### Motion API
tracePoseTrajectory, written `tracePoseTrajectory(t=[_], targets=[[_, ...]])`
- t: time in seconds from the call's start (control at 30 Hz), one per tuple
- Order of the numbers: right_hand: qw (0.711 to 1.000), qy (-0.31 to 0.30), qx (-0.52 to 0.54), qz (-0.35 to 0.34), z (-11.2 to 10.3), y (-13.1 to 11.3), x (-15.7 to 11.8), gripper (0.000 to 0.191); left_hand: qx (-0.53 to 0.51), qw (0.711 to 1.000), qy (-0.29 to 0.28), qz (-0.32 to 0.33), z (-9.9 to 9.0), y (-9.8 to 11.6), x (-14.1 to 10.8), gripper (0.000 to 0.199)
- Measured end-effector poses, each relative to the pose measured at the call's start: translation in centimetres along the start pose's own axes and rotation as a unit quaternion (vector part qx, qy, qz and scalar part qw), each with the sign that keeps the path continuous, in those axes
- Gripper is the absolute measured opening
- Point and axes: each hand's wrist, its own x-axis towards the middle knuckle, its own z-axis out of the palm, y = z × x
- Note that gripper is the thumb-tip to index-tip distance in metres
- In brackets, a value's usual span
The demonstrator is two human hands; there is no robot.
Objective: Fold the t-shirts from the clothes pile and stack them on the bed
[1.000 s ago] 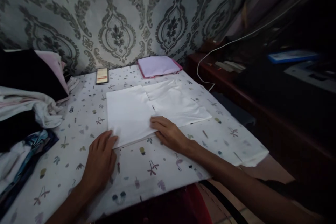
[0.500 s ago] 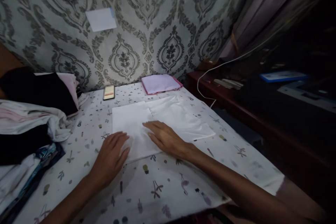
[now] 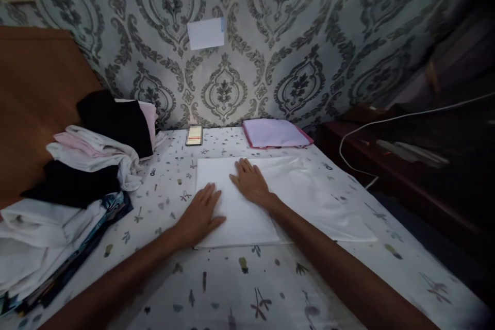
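Note:
A white cloth (image 3: 240, 221) lies on the patterned bed sheet (image 3: 216, 289), its left part folded into a neat rectangle and its right part a single wrinkled spread. My left hand (image 3: 199, 216) rests on the left edge of the folded part, fingers apart. Flat on the upper middle of the fold is my right hand (image 3: 249, 180), its fingers spread. Neither hand grips anything.
Piled clothes (image 3: 88, 175) in white, black and pink lie at the left. A phone (image 3: 194, 135) and a folded lilac and red cloth (image 3: 274, 133) are near the wall. A white cable (image 3: 371, 122) crosses the dark furniture at the right.
The view has turned left, showing more of the clothes pile. My right hand has moved up over the folded part, and the cloth looks flatter and straighter.

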Motion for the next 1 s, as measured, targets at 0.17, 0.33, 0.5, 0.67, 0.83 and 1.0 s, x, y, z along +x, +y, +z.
tracePoseTrajectory(t=[0.17, 0.33, 0.5, 0.67, 0.83, 1.0], targets=[[0.999, 0.010, 0.036, 0.023, -1.7, 0.6, 2.0, 0.052, -0.106, 0.974, 0.120, -0.159, -4.1, -7.6, 7.7, 0.045], [0.998, 0.025, 0.035, 0.056, -1.2, 1.4, 3.8, 0.050, -0.178, 0.969, 0.084, -0.148, -4.5, -11.6, 12.9, 0.013], [0.998, 0.031, 0.037, 0.048, -0.1, 2.0, 3.9, 0.048, -0.262, 0.954, 0.082, -0.122, -2.9, -12.2, 13.1, 0.017], [0.997, 0.037, 0.041, 0.049, -0.2, 2.0, 3.9, 0.045, -0.313, 0.942, 0.062, -0.100, -2.6, -12.1, 13.4, 0.028], [0.996, 0.044, 0.045, 0.055, -0.4, 1.9, 3.7, 0.044, -0.309, 0.948, 0.008, -0.076, -2.8, -12.1, 13.7, 0.030], [0.996, 0.044, 0.069, 0.046, -0.4, 2.0, 3.4, 0.047, -0.308, 0.947, 0.002, -0.096, -2.8, -13.1, 13.6, 0.030]])
